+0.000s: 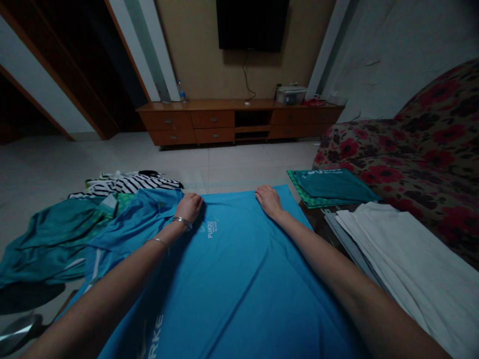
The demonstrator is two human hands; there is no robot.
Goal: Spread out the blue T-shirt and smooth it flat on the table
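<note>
A blue T-shirt (pixel 239 269) with white lettering lies spread out in front of me, its far edge running between my hands. My left hand (pixel 189 206), with bracelets at the wrist, is closed on the cloth at the far left, beside a bunched blue part of the garment (pixel 149 212). My right hand (pixel 268 200) is closed at the far edge on the right, fingers curled on the fabric. The fingertips of both hands are partly hidden.
Left lie a crumpled teal garment (pixel 56 234) and black-and-white striped clothing (pixel 134 183). Right are folded green clothes (pixel 333 184) and a folded white garment (pixel 407 254), next to a floral sofa (pixel 411 144). A wooden TV cabinet (pixel 213 119) stands across the floor.
</note>
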